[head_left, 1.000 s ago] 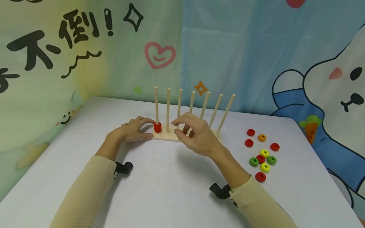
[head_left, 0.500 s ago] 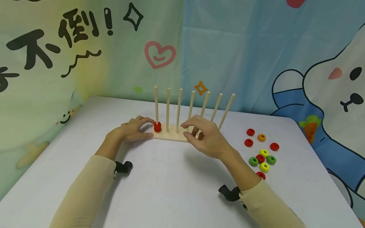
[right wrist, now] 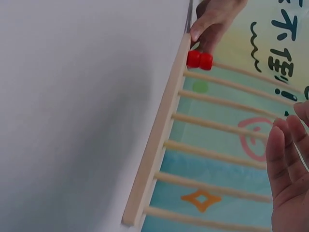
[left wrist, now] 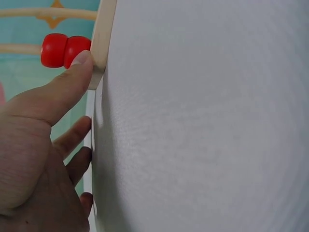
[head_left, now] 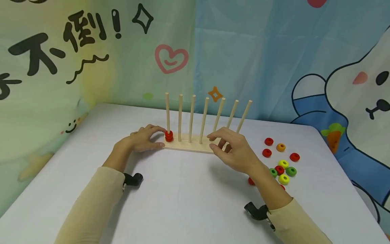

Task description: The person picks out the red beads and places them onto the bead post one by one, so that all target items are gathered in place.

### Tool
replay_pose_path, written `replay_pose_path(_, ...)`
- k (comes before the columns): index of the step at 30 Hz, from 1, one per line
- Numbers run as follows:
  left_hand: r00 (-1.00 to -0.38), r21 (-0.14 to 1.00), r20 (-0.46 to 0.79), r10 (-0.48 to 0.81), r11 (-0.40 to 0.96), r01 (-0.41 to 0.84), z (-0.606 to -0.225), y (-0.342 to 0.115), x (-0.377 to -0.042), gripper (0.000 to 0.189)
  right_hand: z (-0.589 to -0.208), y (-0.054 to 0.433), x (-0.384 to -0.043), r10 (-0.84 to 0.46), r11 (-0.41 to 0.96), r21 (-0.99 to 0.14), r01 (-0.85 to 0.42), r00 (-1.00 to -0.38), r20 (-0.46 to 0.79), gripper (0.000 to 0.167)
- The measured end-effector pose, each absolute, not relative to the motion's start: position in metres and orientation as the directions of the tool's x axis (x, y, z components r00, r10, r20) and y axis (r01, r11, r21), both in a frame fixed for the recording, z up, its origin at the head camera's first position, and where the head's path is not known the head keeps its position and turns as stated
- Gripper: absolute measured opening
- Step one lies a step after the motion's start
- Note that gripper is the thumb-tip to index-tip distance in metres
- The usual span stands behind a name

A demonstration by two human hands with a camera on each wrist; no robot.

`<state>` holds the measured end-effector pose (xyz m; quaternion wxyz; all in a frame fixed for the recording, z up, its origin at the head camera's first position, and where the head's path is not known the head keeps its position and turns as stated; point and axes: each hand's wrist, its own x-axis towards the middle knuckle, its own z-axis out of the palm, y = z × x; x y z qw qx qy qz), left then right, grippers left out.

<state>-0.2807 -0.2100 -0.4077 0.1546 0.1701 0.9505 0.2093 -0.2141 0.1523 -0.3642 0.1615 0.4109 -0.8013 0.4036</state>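
Observation:
A pale wooden peg stand (head_left: 186,146) holds a row of several upright pegs. Two red beads (head_left: 169,136) are stacked at the foot of the leftmost peg. My left hand (head_left: 141,139) grips the stand's left end, thumb at the front and index finger by the beads. In the left wrist view, the thumb (left wrist: 72,87) presses on the base beside the beads, the other fingers spread below. My right hand (head_left: 233,149), fingers loosely curved and holding nothing, hovers before the right end of the stand and hides part of it.
Loose red, yellow, green and orange beads lie scattered on the white table (head_left: 170,203) at the right, among them a yellow bead (head_left: 283,179) and an orange bead (head_left: 281,147). My right forearm partly covers some. A printed curtain (head_left: 243,61) hangs behind.
My right hand has moved right along the front of the stand, uncovering the middle pegs and a red bead left of the forearm. My left hand stays in place.

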Motion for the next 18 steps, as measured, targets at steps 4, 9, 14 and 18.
replay_pose_path(4, -0.894, 0.447, -0.225, 0.387, 0.857, 0.258, -0.407, -0.208, -0.280, 0.065, -0.366, 0.165, -0.212, -0.523, 0.366, -0.525, -0.768, -0.636, 0.567, 0.029)
replay_pose_path(9, -0.893, 0.449, -0.224, 0.391, 0.854, 0.261, -0.406, -0.207, -0.280, 0.065, -0.369, 0.178, -0.208, -0.519, 0.394, -0.539, -0.745, -0.664, 0.538, 0.031)
replay_pose_path(14, -0.892, 0.452, -0.224, 0.393, 0.852, 0.262, -0.408, -0.208, -0.280, 0.065, -0.369, 0.191, -0.203, -0.520, 0.431, -0.562, -0.706, -0.704, 0.485, 0.032)
replay_pose_path(18, -0.893, 0.449, -0.214, 0.397, 0.851, 0.271, -0.409, -0.208, -0.281, 0.064, -0.370, 0.202, -0.201, -0.520, 0.476, -0.556, -0.681, -0.728, 0.447, 0.032)
